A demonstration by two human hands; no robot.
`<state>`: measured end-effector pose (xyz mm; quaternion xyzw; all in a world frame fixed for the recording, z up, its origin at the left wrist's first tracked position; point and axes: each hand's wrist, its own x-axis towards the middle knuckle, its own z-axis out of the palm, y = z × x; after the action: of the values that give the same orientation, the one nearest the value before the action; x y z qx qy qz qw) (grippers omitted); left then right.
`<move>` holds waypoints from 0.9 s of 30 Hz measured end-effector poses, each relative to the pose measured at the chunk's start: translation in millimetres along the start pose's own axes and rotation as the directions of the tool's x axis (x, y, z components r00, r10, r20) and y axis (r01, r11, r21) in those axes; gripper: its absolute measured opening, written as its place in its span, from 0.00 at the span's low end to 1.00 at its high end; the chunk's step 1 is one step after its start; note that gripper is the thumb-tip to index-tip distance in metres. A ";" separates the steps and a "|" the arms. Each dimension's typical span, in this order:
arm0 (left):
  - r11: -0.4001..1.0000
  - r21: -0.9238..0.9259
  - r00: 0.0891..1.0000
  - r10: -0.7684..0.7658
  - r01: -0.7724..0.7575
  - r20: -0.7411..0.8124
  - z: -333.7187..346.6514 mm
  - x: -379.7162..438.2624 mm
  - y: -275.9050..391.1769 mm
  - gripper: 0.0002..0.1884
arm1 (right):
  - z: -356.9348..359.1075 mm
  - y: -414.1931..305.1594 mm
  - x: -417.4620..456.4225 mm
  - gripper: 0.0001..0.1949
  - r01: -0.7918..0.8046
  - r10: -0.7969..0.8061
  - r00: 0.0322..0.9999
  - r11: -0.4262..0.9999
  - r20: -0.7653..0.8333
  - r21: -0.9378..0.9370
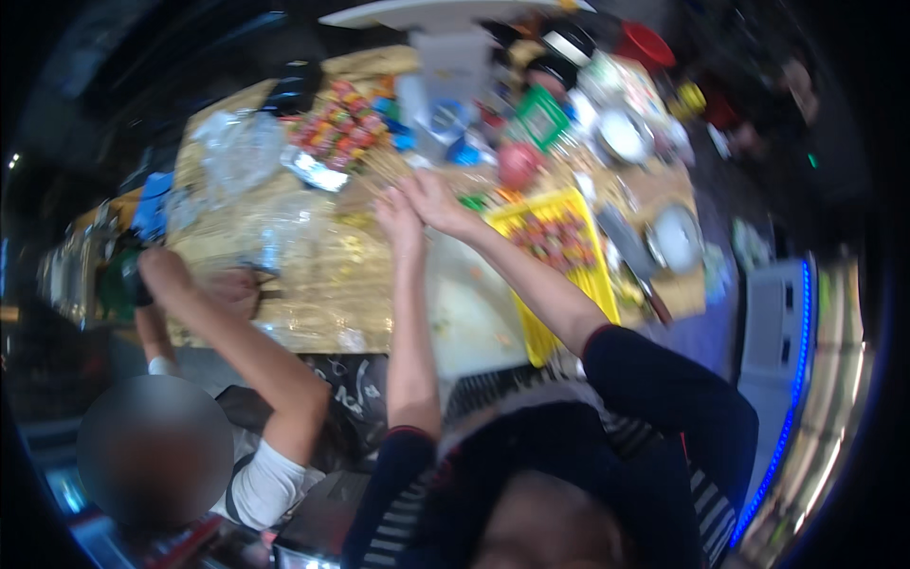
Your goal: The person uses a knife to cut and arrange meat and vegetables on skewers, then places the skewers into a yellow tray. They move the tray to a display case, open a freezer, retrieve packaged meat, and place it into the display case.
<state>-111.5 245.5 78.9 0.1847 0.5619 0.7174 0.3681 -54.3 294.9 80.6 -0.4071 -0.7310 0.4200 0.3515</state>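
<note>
My left hand (399,219) and my right hand (435,204) are close together at the bare stick ends of a bundle of skewers (341,128). Red, orange and green pieces fill the far end of the bundle, which points away to the left. Blur hides how my fingers meet the sticks. Beneath my forearms lies a white cutting board (469,306) with small scraps on it. A yellow plastic basket (606,291) stands by my right forearm, holding more skewered pieces of similar colours.
At left, a co-worker's blurred hand (231,290) reaches over the wooden table (306,284). A cleaver (625,242) lies right of the basket, beside a metal bowl (675,238). Farther back are another bowl (625,135), a pinkish-red round object (517,165) and clear plastic bags (238,153).
</note>
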 end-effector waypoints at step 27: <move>0.697 0.709 0.950 -0.133 -0.112 0.281 50.0 -276.2 -105.8 0.09 | -187.8 74.8 -286.1 0.15 -0.296 0.320 0.938 0.939 -0.135 0.173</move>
<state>138.8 86.2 35.3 0.4208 0.7324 0.4010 0.3546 249.5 125.4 39.3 -0.5219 -0.5936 0.4893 0.3686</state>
